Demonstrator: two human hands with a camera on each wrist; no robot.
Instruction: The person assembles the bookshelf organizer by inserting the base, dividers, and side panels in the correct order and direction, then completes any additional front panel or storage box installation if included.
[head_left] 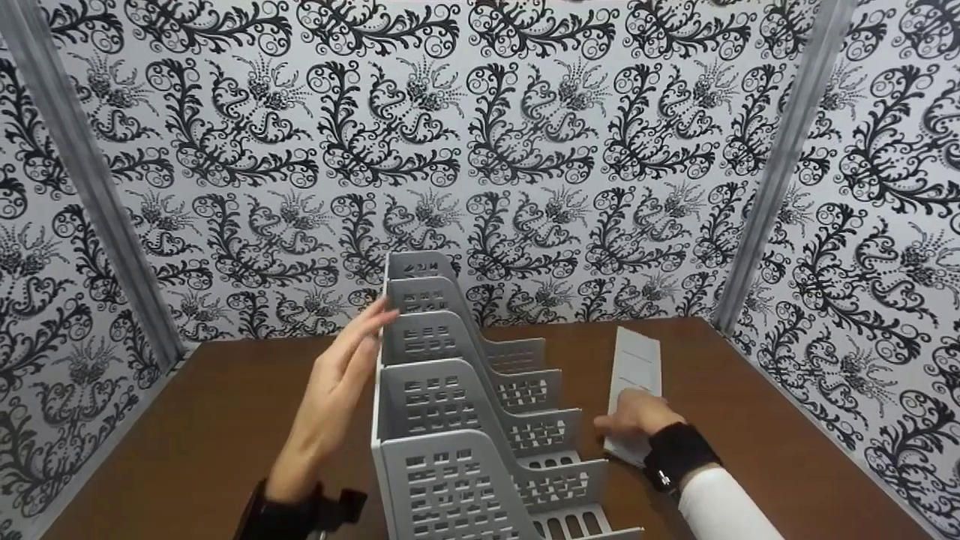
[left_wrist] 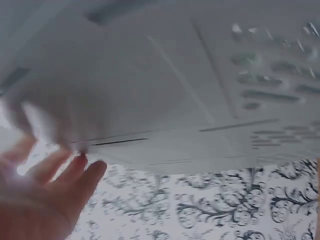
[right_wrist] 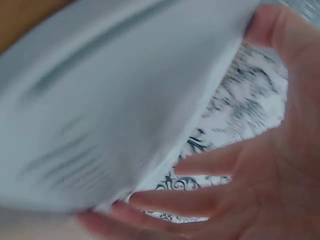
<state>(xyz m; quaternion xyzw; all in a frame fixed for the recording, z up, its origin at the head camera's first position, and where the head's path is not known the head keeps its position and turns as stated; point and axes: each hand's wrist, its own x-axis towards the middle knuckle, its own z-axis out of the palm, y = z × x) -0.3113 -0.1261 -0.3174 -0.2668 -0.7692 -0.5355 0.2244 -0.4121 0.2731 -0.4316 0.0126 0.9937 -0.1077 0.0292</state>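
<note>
A grey plastic file organizer (head_left: 480, 390) with several upright dividers stands on the table, its sides cut with rows of slots. My left hand (head_left: 337, 386) is at its left side, fingers fairly straight and touching the tall edge near the far dividers. In the left wrist view, the fingers (left_wrist: 92, 177) lie near the organizer's flat grey wall (left_wrist: 145, 95), partly blurred. To the right, a long flat grey panel (head_left: 636, 360) lies with its near part under my right hand (head_left: 637, 416). The right wrist view shows thumb and fingers (right_wrist: 175, 202) at the edges of this panel (right_wrist: 115, 115), gripping it.
The brown wooden table (head_left: 232, 390) reaches back to a wall (head_left: 525, 150) covered in black-and-white scroll paper. Grey corner posts (head_left: 780, 157) stand at both sides. The panel lies a short way right of the organizer's low front ends.
</note>
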